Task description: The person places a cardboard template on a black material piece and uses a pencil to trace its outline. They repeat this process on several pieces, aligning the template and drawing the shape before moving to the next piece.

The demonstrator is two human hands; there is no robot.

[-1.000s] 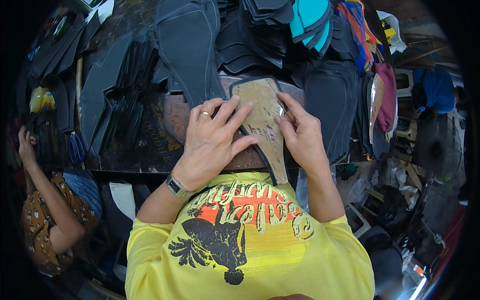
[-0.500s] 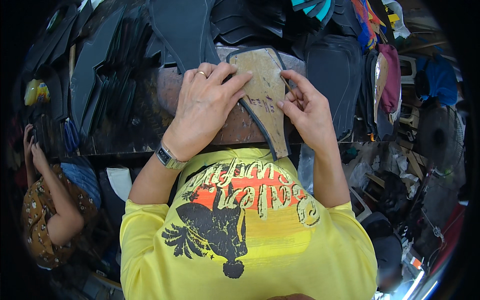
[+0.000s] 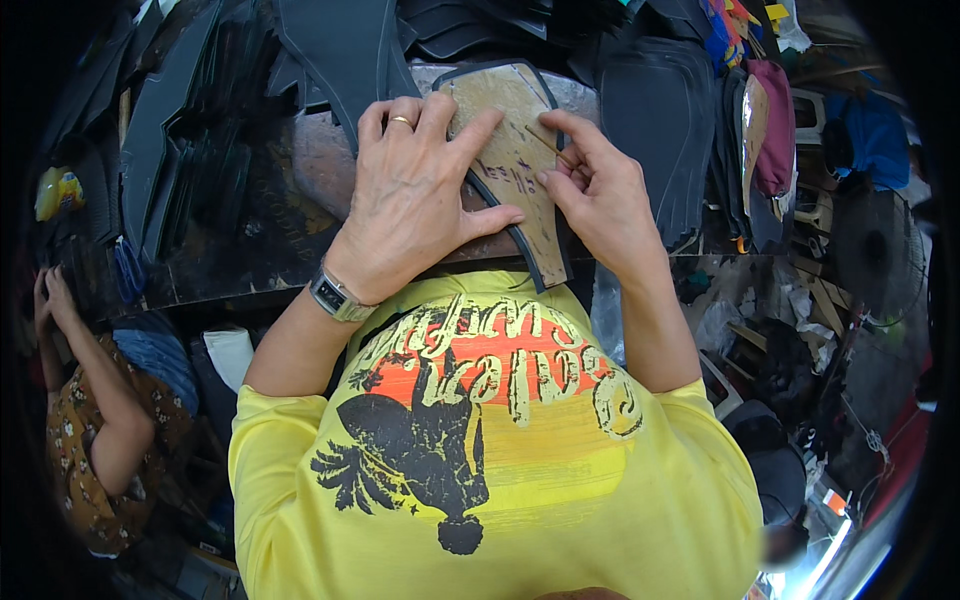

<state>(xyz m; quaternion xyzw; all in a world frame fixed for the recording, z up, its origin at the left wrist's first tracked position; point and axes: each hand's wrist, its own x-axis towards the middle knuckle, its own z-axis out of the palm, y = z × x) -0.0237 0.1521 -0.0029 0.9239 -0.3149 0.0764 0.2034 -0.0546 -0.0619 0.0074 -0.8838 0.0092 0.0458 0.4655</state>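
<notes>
A tan pattern template (image 3: 522, 178) with handwritten marks lies over a dark, slightly larger sheet piece (image 3: 492, 200), whose edge shows along the template's left side and top. Both narrow toward my shirt and reach past the table's front edge. My left hand (image 3: 405, 190), wearing a ring and a wristwatch (image 3: 335, 296), presses on the template with fingers spread; its thumb rests near the narrow part. Between thumb and fingers of my right hand (image 3: 600, 185) a thin brownish stick (image 3: 546, 142) is pinched, slanting over the template's right side. Its tip's contact is too small to judge.
Dark cut pieces (image 3: 185, 150) stack at the left, more (image 3: 655, 150) at the right. A metallic slab (image 3: 325, 165) lies under the work. A seated person (image 3: 110, 430) is at the lower left, a fan (image 3: 880, 265) at the far right.
My left thumb has spread away from the fingers, down onto the template's narrower part. The stick in my right hand now lies over the template's face. The whole view has shifted slightly.
</notes>
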